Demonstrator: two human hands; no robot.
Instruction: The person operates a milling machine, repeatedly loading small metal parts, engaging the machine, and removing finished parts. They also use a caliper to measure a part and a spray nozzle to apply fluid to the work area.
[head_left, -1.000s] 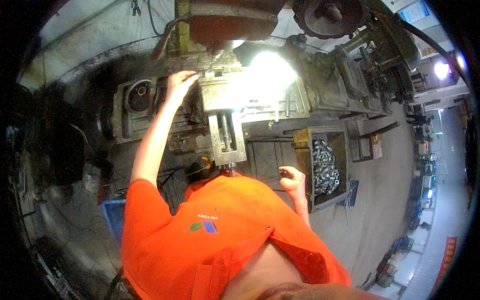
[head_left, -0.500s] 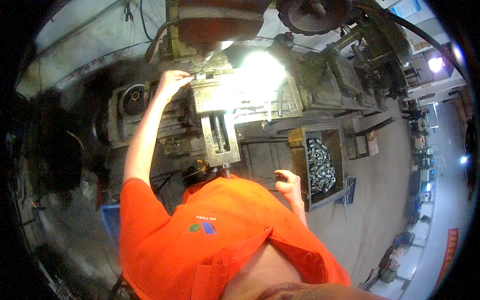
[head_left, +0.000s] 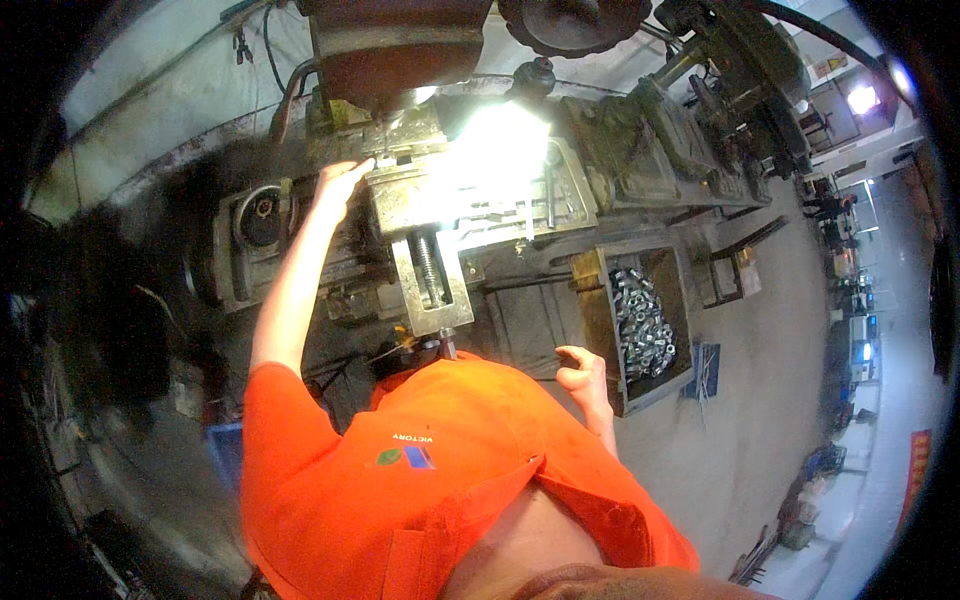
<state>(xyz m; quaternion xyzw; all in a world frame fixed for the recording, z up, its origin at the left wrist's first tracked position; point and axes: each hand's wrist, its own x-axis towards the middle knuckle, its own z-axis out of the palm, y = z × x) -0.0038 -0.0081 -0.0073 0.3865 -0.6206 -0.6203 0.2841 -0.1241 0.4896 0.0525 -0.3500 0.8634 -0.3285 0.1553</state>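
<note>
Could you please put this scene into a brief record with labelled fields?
Left hand: fingers at the left end of the machine vise; whether they hold a piece is too small to tell
Right hand: fingers curled, just left of the box; grip unclear
Box contents: heaped, nut-like metal pieces
Beyond the vise: brown machine head
Lighting: white glare, hiding detail right of the vise
Clothing: orange shirt
</note>
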